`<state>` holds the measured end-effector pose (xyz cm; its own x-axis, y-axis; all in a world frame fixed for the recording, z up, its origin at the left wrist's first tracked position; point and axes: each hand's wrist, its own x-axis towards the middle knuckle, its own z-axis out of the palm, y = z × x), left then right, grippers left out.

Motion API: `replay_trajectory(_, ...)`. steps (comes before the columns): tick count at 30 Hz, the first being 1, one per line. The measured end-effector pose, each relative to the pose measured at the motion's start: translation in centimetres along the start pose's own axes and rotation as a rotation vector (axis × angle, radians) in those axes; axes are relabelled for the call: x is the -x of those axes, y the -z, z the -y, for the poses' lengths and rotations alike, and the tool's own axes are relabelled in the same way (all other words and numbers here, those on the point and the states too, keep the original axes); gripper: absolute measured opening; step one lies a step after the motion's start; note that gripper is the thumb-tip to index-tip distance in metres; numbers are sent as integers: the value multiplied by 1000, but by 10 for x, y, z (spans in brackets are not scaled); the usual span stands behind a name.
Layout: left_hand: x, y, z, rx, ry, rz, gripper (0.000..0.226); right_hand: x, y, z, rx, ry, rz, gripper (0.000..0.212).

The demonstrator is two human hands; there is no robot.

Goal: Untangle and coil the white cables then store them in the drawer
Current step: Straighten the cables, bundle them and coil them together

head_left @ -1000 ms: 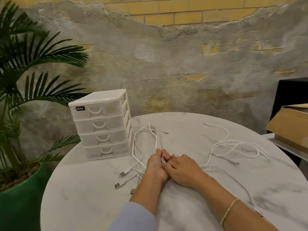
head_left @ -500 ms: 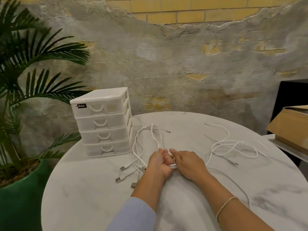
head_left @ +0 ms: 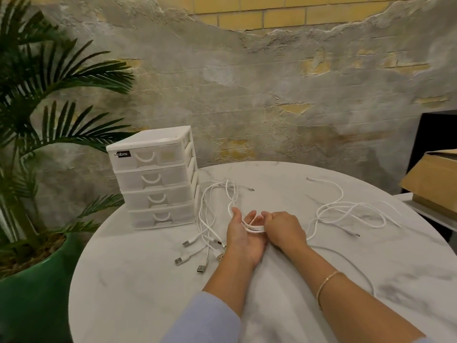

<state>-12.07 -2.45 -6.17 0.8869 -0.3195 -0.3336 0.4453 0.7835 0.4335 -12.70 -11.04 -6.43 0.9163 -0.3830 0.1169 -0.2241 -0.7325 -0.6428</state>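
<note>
Her left hand (head_left: 243, 237) lies palm-up, fingers spread, with white cable strands (head_left: 254, 228) running crosswise over it. Her right hand (head_left: 284, 230) pinches those strands. The plug ends (head_left: 197, 256) trail toward her, left of the wrist.

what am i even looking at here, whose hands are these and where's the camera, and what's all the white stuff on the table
There is no machine here: a person is working with bare hands, filmed by a camera worn on their head, looking forward and down. The left hand lies palm up with its fingers relaxed, and several white cable strands cross it. The right hand pinches those strands. More of that cable bundle trails across the round marble table, its USB plugs lying loose. A second tangle of white cable lies to the right, untouched. A small white drawer unit stands at the left, all four drawers closed.
</note>
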Motion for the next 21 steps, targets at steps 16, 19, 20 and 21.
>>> replay_trajectory(16,-16,4,-20,-2,-53,-34,49,5,37,-18,303,310,374,8)
replay_trajectory(19,-16,8,-26,-117,-28,-49,51,-7,46,-29,392,217,158,19)
replay_trajectory(20,-15,8,-26,-156,-29,-62,51,-11,51,-33,467,221,107,22)
replay_trajectory(21,-14,8,-26,-192,-30,-77,51,-17,57,-37,570,245,59,25)
